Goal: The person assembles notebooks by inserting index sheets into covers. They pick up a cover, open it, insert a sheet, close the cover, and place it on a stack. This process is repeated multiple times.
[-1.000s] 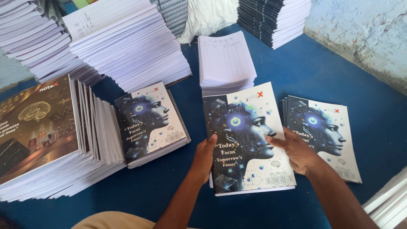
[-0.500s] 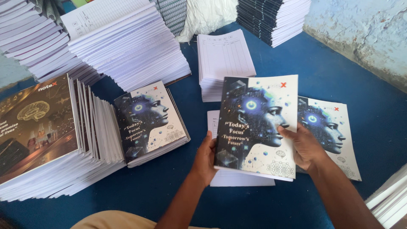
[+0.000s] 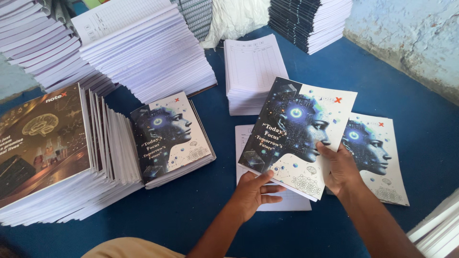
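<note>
- Blue table [image 3: 420,119] throughout, with a rough pale wall [image 3: 406,38] at far right.
- At far left, slanted stacks of white ruled pages [image 3: 143,48], fanned toward the near side.
- Near left, tall leaning pile of dark brown-covered notebooks [image 3: 43,143], edges splayed to the right.
- Just right of that pile, low stack of notebooks [image 3: 172,138] with a blue robotic face in profile on the cover.
- Far centre, upright stack of loose ruled sheets [image 3: 251,71]; behind it a crumpled white bag [image 3: 234,19] and a dark-edged stack [image 3: 311,24] at far right.
- Left hand [image 3: 253,191] grasping the near left corner of a raised notebook [image 3: 296,136], thumb on the cover, fingers curled beneath.
- Same notebook tilted up off the table, same blue-face cover, held above a white sheet [image 3: 282,200] lying flat below.
- Right hand [image 3: 342,169] gripping the notebook's right edge, thumb pressed on the cover, fingers behind.
- Right of the hands, flat on the table, another face-cover notebook [image 3: 377,157], partly hidden by the held one.
- Near right corner, edge of a white paper pile [image 3: 440,229].
</note>
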